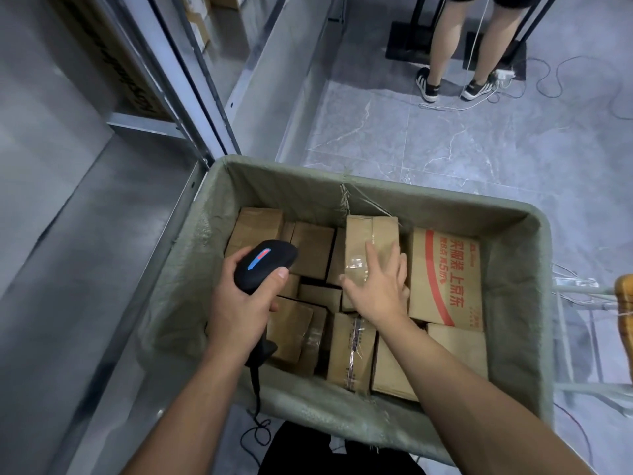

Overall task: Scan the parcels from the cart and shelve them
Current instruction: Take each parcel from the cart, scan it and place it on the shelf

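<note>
A cart lined with grey-green fabric stands in front of me and holds several brown cardboard parcels. My left hand grips a black barcode scanner over the cart's left side; a red and blue light shows on its top. My right hand lies with fingers spread on a taped upright parcel in the middle of the cart. To its right lies a larger box with red print.
Grey metal shelving runs along the left, with a printed carton on an upper level. A person's legs stand on the tiled floor at the back right, among cables and black stands. A metal frame sits right of the cart.
</note>
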Demonstrator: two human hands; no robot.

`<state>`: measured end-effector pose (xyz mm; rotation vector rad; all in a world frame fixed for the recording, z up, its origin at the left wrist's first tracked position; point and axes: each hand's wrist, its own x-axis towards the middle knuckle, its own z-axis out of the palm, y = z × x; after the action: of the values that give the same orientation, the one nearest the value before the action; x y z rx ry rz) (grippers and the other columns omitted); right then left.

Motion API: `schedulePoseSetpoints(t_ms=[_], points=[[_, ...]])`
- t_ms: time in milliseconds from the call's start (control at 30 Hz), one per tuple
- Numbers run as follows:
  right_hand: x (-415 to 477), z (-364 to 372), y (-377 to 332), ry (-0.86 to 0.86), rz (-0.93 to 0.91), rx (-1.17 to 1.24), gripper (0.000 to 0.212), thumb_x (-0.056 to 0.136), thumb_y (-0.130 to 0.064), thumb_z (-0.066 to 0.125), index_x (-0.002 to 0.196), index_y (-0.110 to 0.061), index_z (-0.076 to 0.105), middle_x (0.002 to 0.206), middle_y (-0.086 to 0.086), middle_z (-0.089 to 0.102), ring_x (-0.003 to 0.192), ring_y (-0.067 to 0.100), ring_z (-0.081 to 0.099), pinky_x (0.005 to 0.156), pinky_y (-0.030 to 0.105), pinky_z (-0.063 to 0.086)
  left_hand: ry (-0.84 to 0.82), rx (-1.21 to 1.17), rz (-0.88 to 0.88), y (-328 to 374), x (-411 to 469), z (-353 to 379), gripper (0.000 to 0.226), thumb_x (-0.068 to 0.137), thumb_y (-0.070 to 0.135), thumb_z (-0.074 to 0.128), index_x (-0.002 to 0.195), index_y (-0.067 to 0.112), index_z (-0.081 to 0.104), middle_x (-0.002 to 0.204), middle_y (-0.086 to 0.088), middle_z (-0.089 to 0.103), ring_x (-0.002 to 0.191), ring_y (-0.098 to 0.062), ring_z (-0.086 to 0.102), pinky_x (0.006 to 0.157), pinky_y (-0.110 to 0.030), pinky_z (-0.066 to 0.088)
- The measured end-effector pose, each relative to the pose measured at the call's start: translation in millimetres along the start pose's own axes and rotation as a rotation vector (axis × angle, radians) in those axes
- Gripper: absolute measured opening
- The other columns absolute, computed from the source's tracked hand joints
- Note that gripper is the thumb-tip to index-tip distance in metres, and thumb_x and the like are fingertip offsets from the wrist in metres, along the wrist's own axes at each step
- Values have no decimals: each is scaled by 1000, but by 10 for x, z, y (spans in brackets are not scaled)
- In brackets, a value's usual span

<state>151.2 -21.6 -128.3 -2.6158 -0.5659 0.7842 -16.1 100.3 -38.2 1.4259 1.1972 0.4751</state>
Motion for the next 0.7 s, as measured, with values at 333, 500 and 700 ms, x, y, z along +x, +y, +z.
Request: schedulePoseSetpoints(t_ms=[333,500,700], points=[[61,139,-103,6,123,-40,107,86,-48,69,158,-37,-9,164,4,-26,152,29,-21,109,62,27,-34,18,-16,-45,158,-62,47,87,21,78,129,28,57,108,-7,72,70,-21,68,51,-13,48],[9,66,68,-35,36,314,103,85,-38,74,159,-40,3,168,-5,-10,154,22,-7,122,56,14,-70,5,-24,-26,229,-45,55,76,37,79,126,33,57,99,-4,74,57,-14,67,62,-26,52],[75,46,109,-75,150,390,103,80,-39,67,157,-46,-1,168,2,-3,154,30,6,120,59,22,-93,-1,-28,-70,270,-36,60,70,43,75,126,32,57,98,-4,73,55,-14,66,67,-34,53]])
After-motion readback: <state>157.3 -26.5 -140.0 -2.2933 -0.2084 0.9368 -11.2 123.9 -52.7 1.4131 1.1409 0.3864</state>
